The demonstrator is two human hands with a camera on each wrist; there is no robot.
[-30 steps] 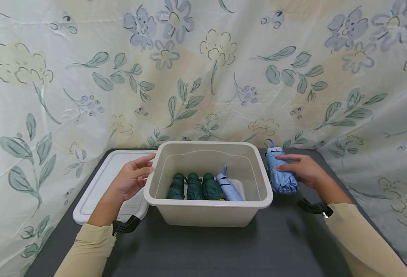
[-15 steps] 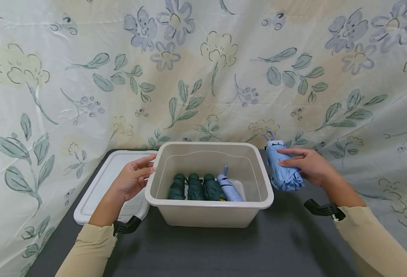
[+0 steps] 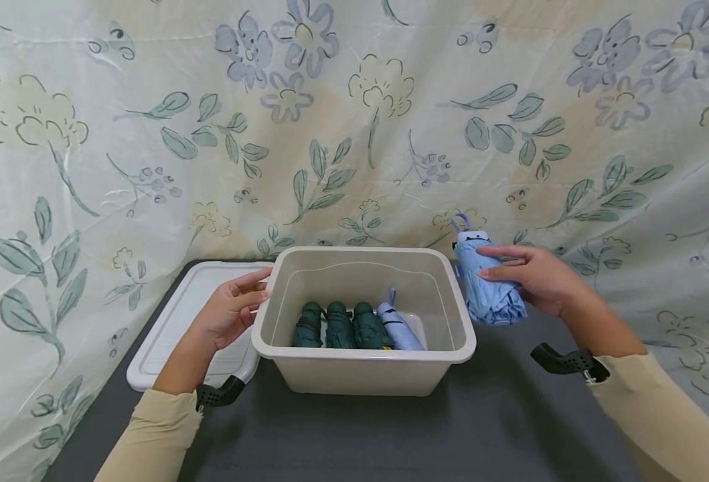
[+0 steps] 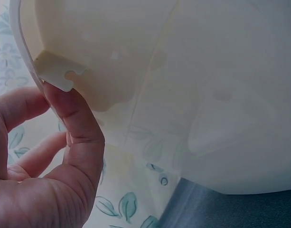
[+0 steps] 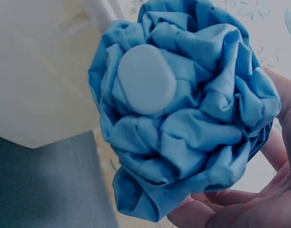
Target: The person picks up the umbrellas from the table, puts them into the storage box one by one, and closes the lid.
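Right of bin [image 3: 363,348] | my right hand [image 3: 537,278] grips light-blue folded umbrella [image 3: 485,284] | lower handle-first beside stowed umbrellas [image 3: 354,326] | left hand [image 3: 230,311], fingers relaxed, steadies rim

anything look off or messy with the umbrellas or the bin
Nothing stands out. Four folded umbrellas lie side by side in the bin, the lid sits flat beside it, and the right hand holds a light blue umbrella.

White lid [image 3: 173,328] partly behind left hand [image 3: 229,313]
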